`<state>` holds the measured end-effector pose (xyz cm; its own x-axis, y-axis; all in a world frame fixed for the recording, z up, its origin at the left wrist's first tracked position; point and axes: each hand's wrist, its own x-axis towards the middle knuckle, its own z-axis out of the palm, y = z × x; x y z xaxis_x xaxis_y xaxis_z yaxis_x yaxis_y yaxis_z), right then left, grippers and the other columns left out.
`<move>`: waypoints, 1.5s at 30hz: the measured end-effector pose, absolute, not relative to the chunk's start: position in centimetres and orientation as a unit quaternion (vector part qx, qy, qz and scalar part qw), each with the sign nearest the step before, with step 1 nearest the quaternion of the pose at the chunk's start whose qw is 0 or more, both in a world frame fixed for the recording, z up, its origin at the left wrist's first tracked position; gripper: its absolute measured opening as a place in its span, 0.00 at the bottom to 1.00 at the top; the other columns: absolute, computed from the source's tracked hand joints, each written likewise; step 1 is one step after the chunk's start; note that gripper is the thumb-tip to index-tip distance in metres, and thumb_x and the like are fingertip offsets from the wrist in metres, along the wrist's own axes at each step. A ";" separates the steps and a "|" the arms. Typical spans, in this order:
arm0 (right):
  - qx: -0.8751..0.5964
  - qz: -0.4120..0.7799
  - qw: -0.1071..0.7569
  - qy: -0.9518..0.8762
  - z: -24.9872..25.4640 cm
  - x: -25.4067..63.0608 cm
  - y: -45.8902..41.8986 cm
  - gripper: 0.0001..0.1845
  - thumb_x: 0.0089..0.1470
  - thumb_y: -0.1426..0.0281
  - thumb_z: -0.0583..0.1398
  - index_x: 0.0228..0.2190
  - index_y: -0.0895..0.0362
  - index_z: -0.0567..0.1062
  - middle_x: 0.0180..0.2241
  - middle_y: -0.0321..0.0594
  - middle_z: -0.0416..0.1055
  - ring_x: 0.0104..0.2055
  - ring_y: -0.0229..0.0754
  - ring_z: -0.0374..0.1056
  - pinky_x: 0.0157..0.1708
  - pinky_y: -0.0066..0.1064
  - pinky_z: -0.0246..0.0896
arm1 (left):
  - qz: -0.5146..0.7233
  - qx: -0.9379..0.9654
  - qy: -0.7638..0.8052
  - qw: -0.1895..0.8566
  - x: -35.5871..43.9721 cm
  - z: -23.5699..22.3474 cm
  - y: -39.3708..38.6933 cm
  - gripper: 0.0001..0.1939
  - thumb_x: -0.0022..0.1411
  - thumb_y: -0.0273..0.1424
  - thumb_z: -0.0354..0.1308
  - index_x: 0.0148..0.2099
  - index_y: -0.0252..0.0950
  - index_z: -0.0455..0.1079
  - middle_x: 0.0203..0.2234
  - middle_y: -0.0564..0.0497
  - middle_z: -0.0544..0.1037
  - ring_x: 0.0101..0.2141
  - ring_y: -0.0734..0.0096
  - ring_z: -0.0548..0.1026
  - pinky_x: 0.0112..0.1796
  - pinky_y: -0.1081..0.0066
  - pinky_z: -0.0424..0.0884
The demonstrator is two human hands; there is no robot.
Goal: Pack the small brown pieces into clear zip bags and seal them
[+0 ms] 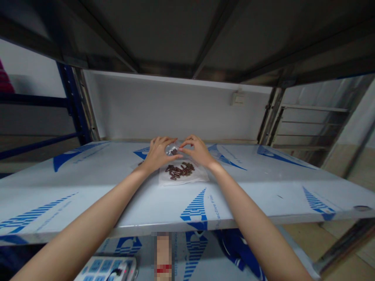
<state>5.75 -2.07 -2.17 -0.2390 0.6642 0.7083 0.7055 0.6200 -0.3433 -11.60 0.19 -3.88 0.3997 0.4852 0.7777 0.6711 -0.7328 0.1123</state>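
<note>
A clear plastic bag (179,171) lies on the table, with several dark reddish-brown capsules (179,171) gathered in its lower part. More of them show in the crumpled top of the bag (172,150), between my hands. My left hand (159,153) and my right hand (197,150) curl in from either side, and their fingers pinch that upper part of the bag.
The table is steel, covered in white film with blue print (263,187). A shelf overhangs it, and a wall socket box (238,98) sits behind. Below the table's front edge lies a power strip (105,269). A blue rack upright (73,101) stands at left.
</note>
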 end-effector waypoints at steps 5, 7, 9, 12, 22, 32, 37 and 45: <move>-0.420 -0.005 0.506 -0.754 -1.7 6.3 -2.2 0.03 0.49 0.72 0.61 0.29 0.58 0.76 0.34 0.39 0.67 0.37 0.36 0.64 0.39 0.29 0.56 | -0.524 -0.784 -0.333 0.000 -11.8 -2.9 0.1 0.16 0.59 0.40 0.52 0.43 0.35 0.72 0.37 0.48 0.76 0.39 0.65 0.70 0.45 0.64 0.60; -0.409 0.024 0.514 -0.754 -1.5 6.2 -2.4 0.03 0.49 0.72 0.60 0.28 0.58 0.75 0.33 0.39 0.69 0.35 0.35 0.65 0.37 0.27 0.58 | -0.556 -0.765 -0.323 -0.032 -11.9 -2.6 0.1 0.15 0.58 0.39 0.52 0.38 0.35 0.74 0.33 0.49 0.77 0.36 0.66 0.71 0.43 0.65 0.62; -0.399 0.062 0.519 -0.754 -1.4 6.1 -2.7 0.04 0.50 0.73 0.59 0.28 0.59 0.75 0.31 0.38 0.71 0.33 0.35 0.67 0.36 0.27 0.59 | -0.579 -0.748 -0.320 -0.060 -12.0 -2.4 0.2 0.13 0.57 0.38 0.53 0.35 0.35 0.74 0.31 0.49 0.77 0.34 0.67 0.72 0.41 0.67 0.64; -0.389 0.104 0.531 -0.745 -1.3 6.0 -2.7 0.03 0.49 0.73 0.59 0.27 0.59 0.75 0.28 0.38 0.73 0.31 0.35 0.68 0.35 0.26 0.60 | -0.598 -0.726 -0.327 -0.092 -12.1 -2.3 0.2 0.12 0.54 0.37 0.56 0.32 0.34 0.74 0.28 0.49 0.78 0.32 0.67 0.72 0.39 0.68 0.65; -0.334 0.201 0.624 -0.678 -0.9 6.0 -2.4 0.09 0.41 0.73 0.62 0.30 0.59 0.73 0.25 0.35 0.72 0.28 0.35 0.68 0.33 0.26 0.61 | -0.612 -0.698 -0.354 -0.110 -11.9 -1.9 -0.3 0.10 0.52 0.36 0.58 0.30 0.34 0.73 0.27 0.49 0.77 0.32 0.67 0.72 0.39 0.69 0.65; -0.339 0.265 0.624 -0.652 -0.9 6.4 -2.2 0.16 0.35 0.69 0.64 0.27 0.56 0.62 0.18 0.27 0.67 0.22 0.33 0.62 0.27 0.25 0.55 | -0.561 -0.732 -0.312 -0.230 -11.4 -1.9 -0.3 0.13 0.52 0.40 0.55 0.30 0.34 0.71 0.28 0.48 0.77 0.33 0.67 0.72 0.38 0.70 0.66; -0.326 0.259 0.585 -0.696 -1.1 6.2 -2.2 0.14 0.39 0.69 0.62 0.31 0.57 0.67 0.22 0.29 0.68 0.27 0.33 0.65 0.32 0.26 0.57 | -0.556 -0.736 -0.318 -0.219 -11.1 -1.8 -0.9 0.13 0.49 0.40 0.57 0.28 0.34 0.72 0.25 0.48 0.78 0.31 0.67 0.73 0.36 0.71 0.67; -0.370 0.208 0.542 -0.725 -2.0 6.0 -1.7 0.08 0.42 0.67 0.62 0.23 0.60 0.74 0.23 0.37 0.72 0.28 0.35 0.65 0.30 0.26 0.57 | -0.523 -0.777 -0.321 -0.140 -10.9 -1.8 -1.4 0.13 0.51 0.39 0.56 0.25 0.34 0.72 0.23 0.49 0.76 0.30 0.67 0.72 0.36 0.70 0.65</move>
